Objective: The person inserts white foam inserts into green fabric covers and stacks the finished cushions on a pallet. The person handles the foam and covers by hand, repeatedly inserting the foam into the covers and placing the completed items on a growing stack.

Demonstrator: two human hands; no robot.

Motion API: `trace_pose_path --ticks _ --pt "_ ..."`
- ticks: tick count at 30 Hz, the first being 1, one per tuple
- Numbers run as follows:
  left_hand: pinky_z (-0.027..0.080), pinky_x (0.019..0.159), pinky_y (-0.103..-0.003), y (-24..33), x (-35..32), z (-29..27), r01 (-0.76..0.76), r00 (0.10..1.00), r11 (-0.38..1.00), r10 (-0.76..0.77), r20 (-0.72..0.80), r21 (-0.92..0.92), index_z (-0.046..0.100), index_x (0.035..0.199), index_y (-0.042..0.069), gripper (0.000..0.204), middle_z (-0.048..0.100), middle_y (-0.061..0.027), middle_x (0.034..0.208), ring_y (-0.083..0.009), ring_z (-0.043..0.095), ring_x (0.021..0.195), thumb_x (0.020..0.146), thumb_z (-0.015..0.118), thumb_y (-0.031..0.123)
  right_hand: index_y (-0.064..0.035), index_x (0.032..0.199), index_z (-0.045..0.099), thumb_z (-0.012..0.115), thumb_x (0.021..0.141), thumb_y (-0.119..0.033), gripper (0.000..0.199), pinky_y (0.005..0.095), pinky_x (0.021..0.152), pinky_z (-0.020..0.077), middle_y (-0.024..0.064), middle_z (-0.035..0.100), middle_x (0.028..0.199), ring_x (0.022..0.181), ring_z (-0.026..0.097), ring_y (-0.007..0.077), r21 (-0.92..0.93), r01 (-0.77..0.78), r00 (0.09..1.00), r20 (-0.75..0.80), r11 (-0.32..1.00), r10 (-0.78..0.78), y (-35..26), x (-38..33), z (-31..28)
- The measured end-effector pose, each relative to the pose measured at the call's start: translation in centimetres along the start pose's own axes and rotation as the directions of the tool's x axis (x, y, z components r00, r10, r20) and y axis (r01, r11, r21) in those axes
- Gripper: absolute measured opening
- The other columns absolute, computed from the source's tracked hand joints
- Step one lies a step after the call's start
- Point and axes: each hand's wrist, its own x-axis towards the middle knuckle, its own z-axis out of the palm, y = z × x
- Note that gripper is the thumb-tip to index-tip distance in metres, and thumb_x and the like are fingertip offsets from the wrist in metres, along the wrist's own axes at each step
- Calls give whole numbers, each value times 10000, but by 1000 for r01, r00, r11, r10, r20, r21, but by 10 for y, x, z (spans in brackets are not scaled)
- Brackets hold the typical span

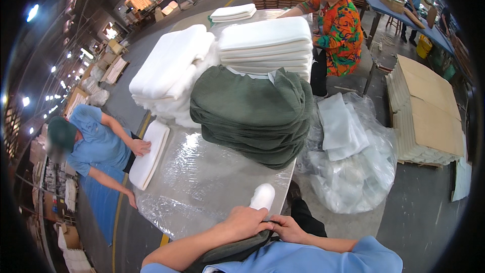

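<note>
At the near edge of the table, my left hand (244, 223) and my right hand (289, 229) meet over a dark green fabric cover (233, 251). Both are closed, with their fingertips pinching the edge of its cloth. A rounded end of white padding (262, 196) sticks out beyond my left hand; its other end is hidden. The cover lies across my lap, under my left forearm. Farther off on the table rises a stack of dark green fabric covers (247, 101), limp and unevenly piled.
Thick white pads (265, 35) stand stacked behind the covers, with another white pile (169, 60) to their left. At left, a co-worker in blue (101, 136) touches a white pad (150, 156). Plastic bags (353, 172) lie right of the table (202, 172), near stacked cardboard (424, 111).
</note>
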Motion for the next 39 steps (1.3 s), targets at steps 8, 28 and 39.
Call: trace_pose_path --ticks 8,28,39 --pt "541 741 -547 -8 1 16 -48 999 999 48 -5 -17 682 1004 102 444 735 -156 885 -416 714 861 1009 599 538 -41 1139 708 677 1018 -183 189 364 782 520 126 705 927 842 651 223 -310 167 972 -109 936 -209 -13 0 4" --pt "566 790 -391 -51 14 19 -280 875 918 124 -467 -281 646 941 -4 146 610 -155 1219 -281 682 939 951 750 99 -57 1036 718 729 978 -281 231 581 1178 372 296 292 1641 1477 357 533 -764 381 876 119 521 -467 -69 36 -26" --pt "546 775 -376 -79 48 4 -208 891 869 -22 -454 -450 661 986 7 128 651 -132 1157 -286 676 880 979 715 123 -13 1048 718 698 984 -163 164 444 930 572 181 687 1292 1110 687 380 -653 273 936 11 706 -351 -90 85 -45"
